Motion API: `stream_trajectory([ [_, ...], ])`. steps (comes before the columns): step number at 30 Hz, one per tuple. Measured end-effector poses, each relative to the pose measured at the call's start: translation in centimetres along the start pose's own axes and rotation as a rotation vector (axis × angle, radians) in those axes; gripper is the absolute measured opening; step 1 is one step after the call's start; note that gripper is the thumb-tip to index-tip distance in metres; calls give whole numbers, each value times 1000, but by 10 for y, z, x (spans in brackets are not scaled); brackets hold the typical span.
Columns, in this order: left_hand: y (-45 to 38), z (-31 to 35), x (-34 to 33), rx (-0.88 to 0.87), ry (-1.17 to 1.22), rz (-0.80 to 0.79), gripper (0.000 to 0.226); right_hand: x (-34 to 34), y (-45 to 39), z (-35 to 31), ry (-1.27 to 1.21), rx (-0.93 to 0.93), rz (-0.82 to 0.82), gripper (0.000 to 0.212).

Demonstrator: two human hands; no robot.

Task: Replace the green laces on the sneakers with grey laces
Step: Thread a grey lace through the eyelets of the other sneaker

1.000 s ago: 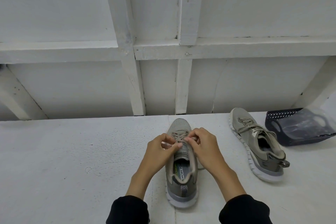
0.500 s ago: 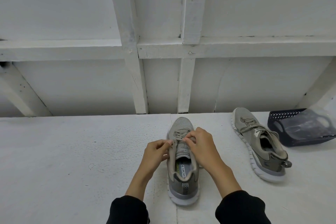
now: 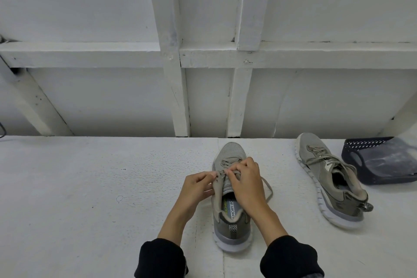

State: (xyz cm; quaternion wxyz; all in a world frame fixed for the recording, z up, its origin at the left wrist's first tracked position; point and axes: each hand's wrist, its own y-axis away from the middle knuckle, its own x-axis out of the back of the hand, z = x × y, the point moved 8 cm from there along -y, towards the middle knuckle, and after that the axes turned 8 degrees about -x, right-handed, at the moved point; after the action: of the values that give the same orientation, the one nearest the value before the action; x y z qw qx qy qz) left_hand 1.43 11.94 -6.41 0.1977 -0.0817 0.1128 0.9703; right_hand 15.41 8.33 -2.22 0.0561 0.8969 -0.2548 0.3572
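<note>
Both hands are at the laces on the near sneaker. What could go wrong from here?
1. The left hand and right hand pinch the lace at the eyelets of the grey mesh sneaker with the white sole; nothing braces it, so a hard pull may drag it.
2. The loose lace tail beside the right wrist could snag.
3. The second grey sneaker lies tilted on its side against the dark plastic basket; it may get bumped.

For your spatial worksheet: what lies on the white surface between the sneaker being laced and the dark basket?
In the head view, the second sneaker lies tipped on its side between the sneaker being laced and the dark basket. The rest of that stretch is bare white surface.
</note>
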Motion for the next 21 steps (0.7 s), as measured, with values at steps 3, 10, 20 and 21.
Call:
stream_trajectory([
  [3,-1,-1,0,3,-9,1,21,0,0,0,-5,7,20,15],
  [10,-2,-3,-1,11,-11,17,24,-5,-3,4,-26,-7,0,15],
  [20,-7,-6,0,-4,-41,101,23,-11,-4,8,2,16,-35,17],
  [21,-8,-7,-1,-11,-52,106,21,-10,-3,9,-20,12,-36,16],
])
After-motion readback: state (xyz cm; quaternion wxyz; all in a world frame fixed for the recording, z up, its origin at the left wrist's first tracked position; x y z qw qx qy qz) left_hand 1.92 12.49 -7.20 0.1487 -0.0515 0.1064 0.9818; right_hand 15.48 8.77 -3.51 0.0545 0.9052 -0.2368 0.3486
